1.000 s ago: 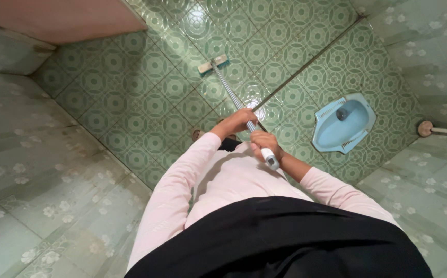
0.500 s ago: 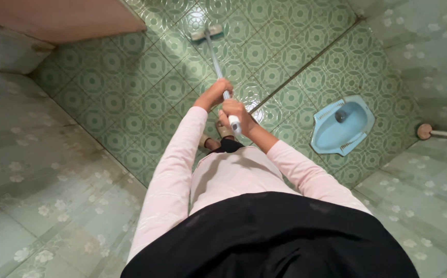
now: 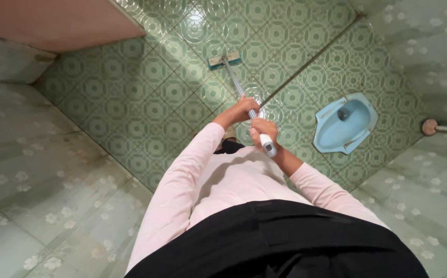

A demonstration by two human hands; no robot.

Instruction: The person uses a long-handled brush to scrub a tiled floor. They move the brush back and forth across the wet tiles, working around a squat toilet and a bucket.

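I hold a long-handled floor brush with both hands. Its metal pole [image 3: 235,83] runs from my hands down to the brush head [image 3: 224,59], which rests on the green patterned floor tiles [image 3: 146,98]. My left hand [image 3: 242,109] grips the pole lower down. My right hand [image 3: 262,129] grips the white top end of the handle [image 3: 269,148]. Pink sleeves cover both my arms.
A blue squat toilet pan [image 3: 345,122] is set in the floor to the right. Tiled walls with flower prints rise at left [image 3: 38,170] and right [image 3: 424,46]. A pinkish door [image 3: 53,20] stands at top left. A pipe with a round flange [image 3: 430,126] sticks out of the right wall.
The brush head was pushed away across the tiles half a second ago and has now been pulled back toward me. My hands drew back with it, still gripping the pole.
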